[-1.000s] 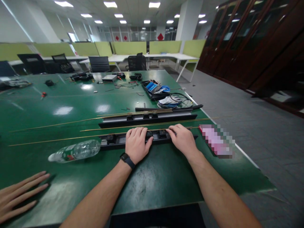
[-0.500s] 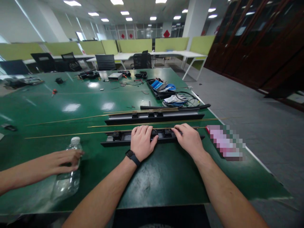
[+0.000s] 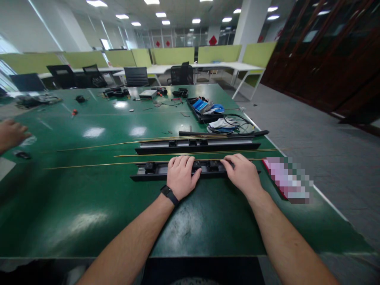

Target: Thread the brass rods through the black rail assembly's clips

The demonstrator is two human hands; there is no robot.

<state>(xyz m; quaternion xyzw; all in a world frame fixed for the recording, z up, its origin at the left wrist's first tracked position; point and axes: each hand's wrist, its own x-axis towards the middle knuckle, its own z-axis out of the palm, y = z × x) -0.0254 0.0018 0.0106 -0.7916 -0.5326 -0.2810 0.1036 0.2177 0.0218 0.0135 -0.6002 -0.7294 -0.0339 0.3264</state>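
Note:
A black-edged metal rail (image 3: pixel 160 177) with several black blocks (image 3: pixel 150 168) in its channel lies across the table before me. My left hand (image 3: pixel 181 176) lies over its middle, fingers bent across the far side, thumb by a block. A thin brass rod (image 3: pixel 97 165) runs along the rail's far side and sticks out well to the left. At the right end of the rail, my right hand (image 3: pixel 242 172) has thumb and forefinger pinched on what looks like this rod; the fingertips partly hide it. A second similar rail (image 3: pixel 197 148) lies behind, with more brass rods beside it.
Right of the rail lies a blurred-out pink object (image 3: pixel 282 178). Behind are a black tray (image 3: pixel 198 115) of parts, gloves with cables (image 3: pixel 224 124) and a black strip (image 3: pixel 190 133). Another person's hand (image 3: pixel 13 134) is at the left edge, with a blurred clear bottle (image 3: pixel 29 141).
The other person's hand has moved away to the far left with the clear bottle. My hands keep their places on the rail; the view has shifted slightly.

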